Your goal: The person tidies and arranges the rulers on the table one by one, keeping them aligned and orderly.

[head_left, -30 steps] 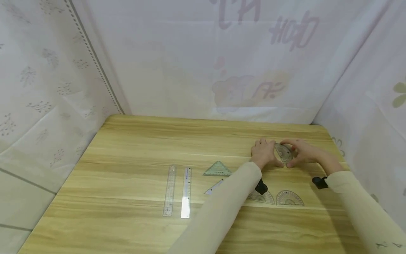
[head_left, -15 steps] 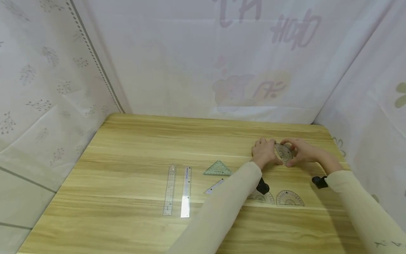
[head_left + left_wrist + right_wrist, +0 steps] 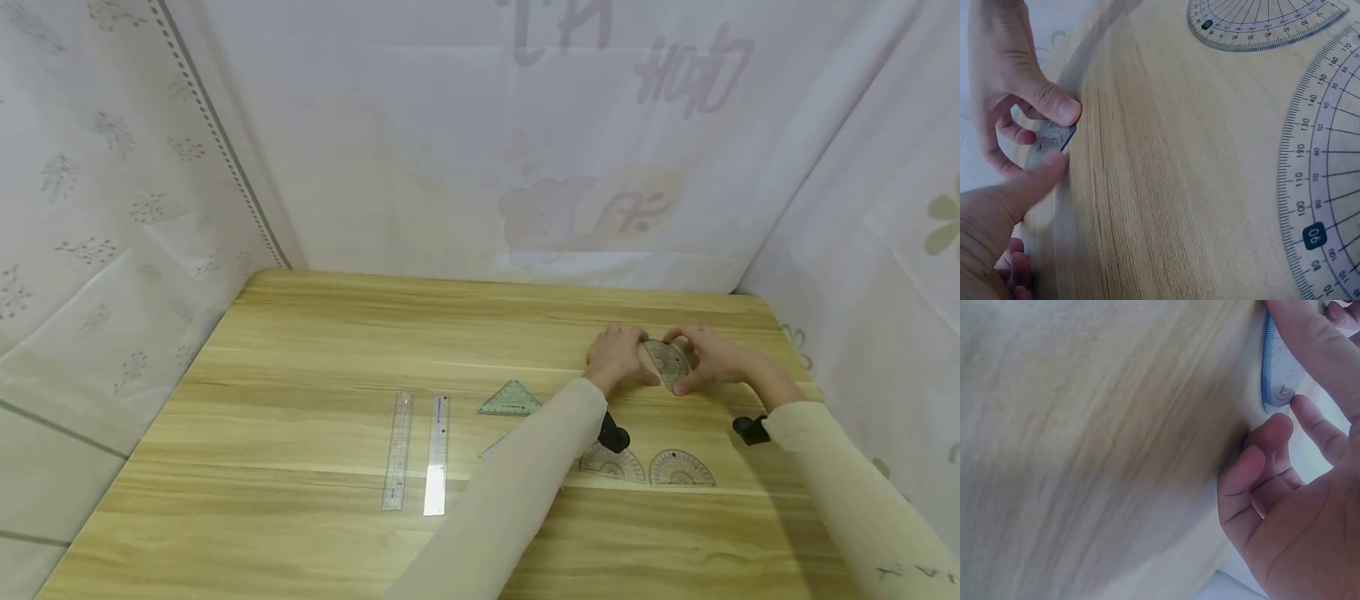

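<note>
At the table's far right, a clear protractor sits tilted between both hands. My right hand pinches it by its curved side, thumb and fingers bent around the rim. My left hand holds the straight side with thumb and index finger at its ends. In the left wrist view both thumbs touch the protractor edge. The right wrist view shows part of the protractor beside the right fingers. Nearer the front lie two more protractors, one partly under the left wrist's black camera and one fully visible.
Left of the arm lie two clear rulers, one beside the other. A green set square lies behind the left sleeve, which mostly hides another triangular piece. Patterned cloth hangs behind the table.
My left hand and forearm have shifted slightly left, covering more of the lower triangular piece and baring more of the nearby protractor. The right hand keeps its hold.
</note>
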Action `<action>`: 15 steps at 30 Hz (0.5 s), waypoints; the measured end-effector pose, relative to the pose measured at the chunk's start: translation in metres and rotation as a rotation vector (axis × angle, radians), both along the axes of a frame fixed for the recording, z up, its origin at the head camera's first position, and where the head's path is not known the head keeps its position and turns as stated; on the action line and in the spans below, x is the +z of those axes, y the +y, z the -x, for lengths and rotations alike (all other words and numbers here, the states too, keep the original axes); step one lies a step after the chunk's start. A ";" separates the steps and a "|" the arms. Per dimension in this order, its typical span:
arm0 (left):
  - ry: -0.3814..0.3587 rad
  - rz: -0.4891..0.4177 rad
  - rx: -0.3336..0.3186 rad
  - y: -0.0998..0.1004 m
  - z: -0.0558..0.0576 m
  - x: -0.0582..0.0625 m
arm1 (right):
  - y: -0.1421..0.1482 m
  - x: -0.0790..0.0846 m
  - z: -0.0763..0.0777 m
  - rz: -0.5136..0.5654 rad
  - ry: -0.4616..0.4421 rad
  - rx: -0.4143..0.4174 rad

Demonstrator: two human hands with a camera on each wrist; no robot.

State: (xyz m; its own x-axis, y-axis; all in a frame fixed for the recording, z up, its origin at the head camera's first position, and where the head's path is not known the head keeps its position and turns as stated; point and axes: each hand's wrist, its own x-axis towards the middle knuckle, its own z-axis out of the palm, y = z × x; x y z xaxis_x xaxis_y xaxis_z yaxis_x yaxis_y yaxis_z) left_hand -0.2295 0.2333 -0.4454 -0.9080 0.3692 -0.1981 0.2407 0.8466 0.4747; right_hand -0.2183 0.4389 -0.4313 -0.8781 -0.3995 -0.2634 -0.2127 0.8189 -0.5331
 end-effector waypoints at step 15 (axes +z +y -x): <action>0.087 -0.116 -0.089 -0.013 0.013 -0.020 | 0.004 0.000 -0.003 0.058 0.011 0.018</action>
State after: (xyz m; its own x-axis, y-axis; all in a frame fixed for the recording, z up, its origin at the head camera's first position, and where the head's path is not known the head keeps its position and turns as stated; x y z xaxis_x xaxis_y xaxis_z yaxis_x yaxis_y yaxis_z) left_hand -0.2426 0.2203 -0.4658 -0.8827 0.4644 -0.0715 0.3563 0.7607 0.5425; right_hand -0.2148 0.4429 -0.4310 -0.8734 -0.4293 -0.2301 -0.2328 0.7828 -0.5771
